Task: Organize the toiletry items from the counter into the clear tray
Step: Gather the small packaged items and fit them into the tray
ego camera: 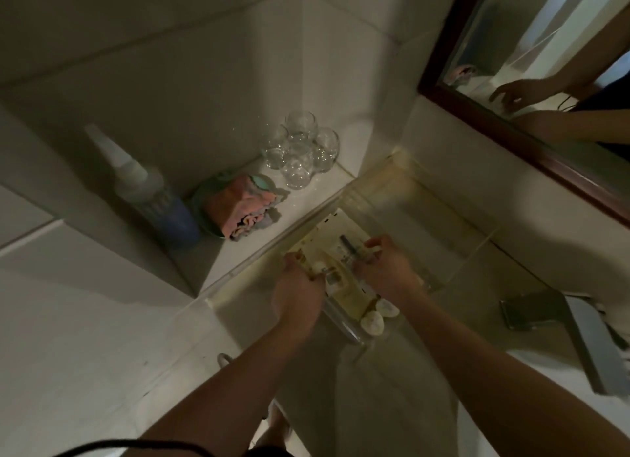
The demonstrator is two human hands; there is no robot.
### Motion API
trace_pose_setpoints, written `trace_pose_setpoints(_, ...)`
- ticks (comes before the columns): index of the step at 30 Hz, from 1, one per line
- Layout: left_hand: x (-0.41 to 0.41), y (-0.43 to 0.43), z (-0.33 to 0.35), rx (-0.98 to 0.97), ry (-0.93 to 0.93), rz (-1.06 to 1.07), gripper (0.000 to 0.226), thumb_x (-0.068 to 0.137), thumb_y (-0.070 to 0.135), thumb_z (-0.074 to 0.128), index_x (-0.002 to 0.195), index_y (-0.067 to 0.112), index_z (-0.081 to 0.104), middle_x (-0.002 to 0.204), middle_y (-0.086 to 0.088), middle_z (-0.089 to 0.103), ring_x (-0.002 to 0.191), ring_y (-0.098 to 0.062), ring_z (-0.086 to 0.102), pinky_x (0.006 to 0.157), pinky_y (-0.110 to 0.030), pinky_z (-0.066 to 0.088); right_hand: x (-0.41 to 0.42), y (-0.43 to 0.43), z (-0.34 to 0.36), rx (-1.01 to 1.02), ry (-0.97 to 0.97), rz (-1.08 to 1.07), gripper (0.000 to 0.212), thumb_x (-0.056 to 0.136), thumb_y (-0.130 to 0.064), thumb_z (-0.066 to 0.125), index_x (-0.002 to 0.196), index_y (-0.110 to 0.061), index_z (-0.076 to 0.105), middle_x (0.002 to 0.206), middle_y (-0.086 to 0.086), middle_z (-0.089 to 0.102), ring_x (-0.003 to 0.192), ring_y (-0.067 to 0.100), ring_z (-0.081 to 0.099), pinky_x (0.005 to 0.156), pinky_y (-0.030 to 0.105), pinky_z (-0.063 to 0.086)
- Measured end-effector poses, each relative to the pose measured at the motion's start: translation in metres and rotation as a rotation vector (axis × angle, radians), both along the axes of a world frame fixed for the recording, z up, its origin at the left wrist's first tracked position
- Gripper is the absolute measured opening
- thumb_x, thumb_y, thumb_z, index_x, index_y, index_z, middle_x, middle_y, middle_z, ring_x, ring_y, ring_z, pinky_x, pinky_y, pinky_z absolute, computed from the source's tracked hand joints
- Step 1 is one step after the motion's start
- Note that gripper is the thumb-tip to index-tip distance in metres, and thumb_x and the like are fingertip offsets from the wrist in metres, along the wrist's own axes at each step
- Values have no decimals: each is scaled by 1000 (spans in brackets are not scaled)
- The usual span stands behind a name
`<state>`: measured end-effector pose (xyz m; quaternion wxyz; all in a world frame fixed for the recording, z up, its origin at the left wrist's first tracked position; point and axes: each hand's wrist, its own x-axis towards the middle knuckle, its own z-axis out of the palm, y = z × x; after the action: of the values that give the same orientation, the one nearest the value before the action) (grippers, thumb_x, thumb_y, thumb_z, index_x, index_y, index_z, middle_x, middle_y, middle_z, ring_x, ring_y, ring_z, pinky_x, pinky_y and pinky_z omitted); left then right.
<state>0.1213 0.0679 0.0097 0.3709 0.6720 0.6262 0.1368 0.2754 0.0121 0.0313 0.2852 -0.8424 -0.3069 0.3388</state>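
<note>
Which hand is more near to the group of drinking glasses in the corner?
Left, narrowly. The left hand is below the drinking glasses, over the clear tray's left side; the right hand is lower and further right.

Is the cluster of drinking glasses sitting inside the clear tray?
No, the glasses stand on the raised ledge in the corner, apart from the clear tray where both hands work.

Four clear glasses [300, 149], one blue bottle [160, 201], two white round soaps [380, 315], two hands [298, 291]
</note>
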Motion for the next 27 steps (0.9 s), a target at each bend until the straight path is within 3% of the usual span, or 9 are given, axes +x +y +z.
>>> trace_pose_setpoints(9,-1,-10,0,86,-61,45,46,90,18,55,132,19,37,92,-11,71,79,-30,69,65,-43,58,1,2,0,29,-72,-46,33,79,-28,71,106,-25,50,69,-2,62,61,13,61,57,37,55)
trace_pose_setpoints(12,3,-12,-2,90,-67,60,42,91,18,51,131,22,38,88,-10,71,76,-29,67,62,-39,55,1,1,-1,27,-73,-56,34,78,-27,70,106,-25,51,72,0,66,60,13,63,53,32,52)
trace_pose_setpoints(15,5,-12,-5,103,-10,19,38,89,20,55,125,22,44,101,-8,69,84,-27,66,60,-32,46,2,1,-2,19,-74,-54,33,78,-29,69,105,-26,50,70,0,68,58,14,64,51,31,51)
trace_pose_setpoints(18,0,-10,-7,284,95,-146,26,83,20,59,108,18,58,106,-7,62,92,-25,59,71,-36,46,2,2,-4,14,-86,-55,32,77,-29,69,103,-28,50,70,2,68,61,18,65,55,39,56)
trace_pose_setpoints(21,-1,-5,-11,527,227,-465,18,81,29,55,94,19,63,106,-5,60,100,-24,54,84,-40,44,3,5,-5,17,-79,-39,33,78,-26,69,105,-26,50,72,2,67,62,18,64,54,36,53)
trace_pose_setpoints(24,-3,4,-14,436,276,-646,33,86,36,50,113,21,61,132,-6,54,124,-26,46,107,-45,33,5,10,-7,10,-93,5,33,80,-24,69,107,-24,50,75,2,65,63,16,63,53,31,49)
trace_pose_setpoints(27,-8,7,-18,413,325,-700,39,91,39,45,125,22,55,141,-7,48,133,-28,39,114,-47,24,5,16,-10,5,-147,42,32,80,-27,68,107,-24,51,76,2,64,64,17,63,58,35,53)
